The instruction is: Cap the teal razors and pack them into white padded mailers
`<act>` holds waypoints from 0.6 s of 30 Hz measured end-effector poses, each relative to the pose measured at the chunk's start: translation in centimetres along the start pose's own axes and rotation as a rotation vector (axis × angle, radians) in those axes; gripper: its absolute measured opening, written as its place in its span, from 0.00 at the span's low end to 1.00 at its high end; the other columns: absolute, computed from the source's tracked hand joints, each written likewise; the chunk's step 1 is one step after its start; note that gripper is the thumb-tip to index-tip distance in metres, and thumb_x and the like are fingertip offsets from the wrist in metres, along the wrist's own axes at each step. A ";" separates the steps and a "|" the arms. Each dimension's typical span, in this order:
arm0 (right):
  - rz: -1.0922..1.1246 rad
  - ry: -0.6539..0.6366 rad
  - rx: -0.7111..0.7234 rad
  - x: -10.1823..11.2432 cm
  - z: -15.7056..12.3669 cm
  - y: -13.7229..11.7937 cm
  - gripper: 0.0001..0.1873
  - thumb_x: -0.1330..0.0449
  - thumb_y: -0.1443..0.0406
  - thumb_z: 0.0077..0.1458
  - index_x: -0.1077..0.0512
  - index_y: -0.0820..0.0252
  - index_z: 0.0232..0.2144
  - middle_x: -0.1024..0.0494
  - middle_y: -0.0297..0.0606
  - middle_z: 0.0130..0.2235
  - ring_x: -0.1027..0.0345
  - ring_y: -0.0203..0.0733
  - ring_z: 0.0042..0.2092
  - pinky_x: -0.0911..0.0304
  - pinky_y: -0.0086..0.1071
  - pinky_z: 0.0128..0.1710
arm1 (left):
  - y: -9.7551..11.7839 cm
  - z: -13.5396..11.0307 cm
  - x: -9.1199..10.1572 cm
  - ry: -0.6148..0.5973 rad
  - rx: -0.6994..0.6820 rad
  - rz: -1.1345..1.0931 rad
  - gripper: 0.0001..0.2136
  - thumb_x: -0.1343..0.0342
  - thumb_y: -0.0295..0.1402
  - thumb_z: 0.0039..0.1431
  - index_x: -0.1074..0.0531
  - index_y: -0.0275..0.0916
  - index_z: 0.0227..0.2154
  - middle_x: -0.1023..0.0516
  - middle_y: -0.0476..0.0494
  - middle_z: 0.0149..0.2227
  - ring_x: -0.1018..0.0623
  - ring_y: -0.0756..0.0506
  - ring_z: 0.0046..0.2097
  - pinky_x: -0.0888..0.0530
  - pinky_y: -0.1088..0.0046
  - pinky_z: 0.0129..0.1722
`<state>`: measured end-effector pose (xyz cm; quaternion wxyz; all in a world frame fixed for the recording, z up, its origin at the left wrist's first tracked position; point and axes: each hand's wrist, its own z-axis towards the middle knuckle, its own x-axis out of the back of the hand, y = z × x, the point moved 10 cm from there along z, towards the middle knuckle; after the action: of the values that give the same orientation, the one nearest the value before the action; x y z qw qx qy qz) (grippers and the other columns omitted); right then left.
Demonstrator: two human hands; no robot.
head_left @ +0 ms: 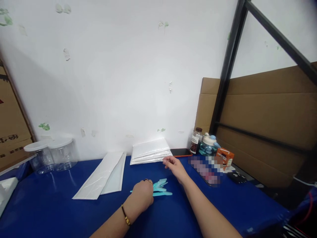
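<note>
My left hand (143, 195) is closed around a bunch of slim turquoise plastic sticks (160, 189) that look like eyebrow razors, low over the blue tabletop. Their ends fan out to the right of the fist, and one thin tip shows on its left. My right hand (175, 168) is raised a little farther back, its fingers loosely bent and nothing visible in them. Its fingertips are by the front right corner of a stack of white padded envelopes (150, 150); whether they touch cannot be told. Two more white envelopes (102, 175) overlap left of my left hand.
Two clear jars with white lids (61, 155) stand at the back left. A phone (182, 152), a brown-capped bottle (196, 141), a blue-and-white bottle (208, 144) and an orange box (224, 158) are at the back right. A black metal frame (229, 62) rises beside cardboard.
</note>
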<state>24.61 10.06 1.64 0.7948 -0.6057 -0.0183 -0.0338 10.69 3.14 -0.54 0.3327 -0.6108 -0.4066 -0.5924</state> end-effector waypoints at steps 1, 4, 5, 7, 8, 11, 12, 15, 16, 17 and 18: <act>0.017 0.001 -0.010 0.1 -0.1 0.0 0.18 0.39 0.53 0.47 0.27 0.61 0.32 0.25 0.37 0.31 0.34 0.37 0.30 0.42 0.29 0.29 | -0.1 0.0 -0.2 -0.007 0.015 -0.001 0.16 0.49 0.24 0.45 0.31 0.32 0.41 0.26 0.29 0.41 0.25 0.34 0.42 0.29 0.58 0.41; 0.132 0.007 -0.062 0.5 -0.3 0.6 0.22 0.42 0.49 0.49 0.27 0.61 0.36 0.25 0.41 0.35 0.32 0.40 0.33 0.42 0.29 0.29 | -1.0 0.1 0.1 0.016 0.078 -0.029 0.16 0.48 0.25 0.45 0.32 0.31 0.41 0.25 0.30 0.41 0.25 0.35 0.43 0.29 0.60 0.41; 0.193 0.008 -0.078 0.5 -0.4 0.8 0.23 0.42 0.49 0.49 0.27 0.61 0.39 0.25 0.42 0.37 0.32 0.41 0.35 0.41 0.29 0.30 | -1.5 0.1 0.5 0.045 0.097 -0.048 0.16 0.48 0.25 0.45 0.32 0.31 0.41 0.25 0.31 0.41 0.25 0.35 0.43 0.29 0.61 0.41; 0.319 -0.007 -0.088 0.1 -0.6 1.0 0.26 0.41 0.48 0.48 0.29 0.59 0.43 0.26 0.44 0.43 0.32 0.45 0.41 0.39 0.31 0.34 | -3.0 0.3 1.7 0.131 0.155 -0.112 0.15 0.49 0.25 0.47 0.33 0.32 0.41 0.25 0.32 0.40 0.24 0.37 0.42 0.30 0.63 0.40; 0.374 -0.026 -0.071 -0.5 -0.7 0.8 0.28 0.39 0.48 0.46 0.30 0.57 0.46 0.28 0.44 0.46 0.33 0.46 0.45 0.38 0.33 0.38 | -3.9 0.3 2.4 0.186 0.196 -0.172 0.14 0.50 0.26 0.49 0.34 0.32 0.42 0.25 0.33 0.39 0.24 0.38 0.41 0.30 0.64 0.40; 0.437 -0.188 -0.029 -4.1 -1.9 -0.2 0.39 0.31 0.53 0.36 0.35 0.52 0.52 0.33 0.44 0.54 0.39 0.51 0.54 0.42 0.41 0.50 | -6.0 0.2 3.3 0.348 0.253 -0.490 0.14 0.56 0.29 0.56 0.37 0.31 0.45 0.24 0.37 0.33 0.24 0.42 0.35 0.30 0.67 0.36; 0.429 -0.272 -0.036 -5.9 -2.6 -0.5 0.41 0.29 0.55 0.34 0.35 0.53 0.53 0.33 0.45 0.54 0.41 0.52 0.56 0.44 0.43 0.53 | -5.9 0.3 3.3 0.388 0.212 -0.609 0.15 0.57 0.30 0.57 0.37 0.31 0.47 0.24 0.37 0.33 0.24 0.42 0.34 0.30 0.67 0.36; 0.388 -0.339 -0.068 -9.4 -4.4 -1.2 0.34 0.30 0.57 0.38 0.32 0.54 0.50 0.29 0.43 0.52 0.40 0.51 0.56 0.47 0.43 0.56 | -2.8 0.5 3.3 0.470 -0.075 -0.843 0.19 0.55 0.30 0.56 0.39 0.32 0.52 0.27 0.33 0.44 0.27 0.41 0.44 0.32 0.65 0.45; 0.349 -0.290 -0.074 -9.6 -4.6 -1.3 0.27 0.33 0.56 0.43 0.29 0.55 0.47 0.27 0.43 0.50 0.39 0.51 0.55 0.47 0.43 0.56 | -1.5 0.3 3.5 0.491 -0.183 -0.874 0.21 0.54 0.29 0.56 0.39 0.33 0.53 0.29 0.33 0.48 0.29 0.41 0.49 0.34 0.65 0.49; 0.310 -0.238 -0.078 -9.4 -4.6 -1.5 0.23 0.36 0.54 0.46 0.27 0.57 0.44 0.26 0.43 0.48 0.37 0.51 0.54 0.47 0.42 0.56 | -0.3 0.0 3.6 0.495 -0.272 -0.900 0.22 0.54 0.29 0.56 0.40 0.35 0.55 0.32 0.34 0.52 0.31 0.41 0.52 0.36 0.64 0.52; 0.283 -0.185 -0.078 -8.9 -4.5 -1.7 0.20 0.38 0.53 0.48 0.26 0.59 0.41 0.25 0.44 0.47 0.36 0.51 0.52 0.46 0.42 0.55 | 0.6 -0.2 3.7 0.483 -0.337 -0.921 0.23 0.53 0.30 0.56 0.42 0.36 0.56 0.33 0.35 0.53 0.33 0.41 0.54 0.37 0.64 0.54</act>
<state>15.52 5.52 1.42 0.7624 -0.6331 -0.0048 0.1335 11.00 3.11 3.20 0.0203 -0.2610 -0.4437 -0.8571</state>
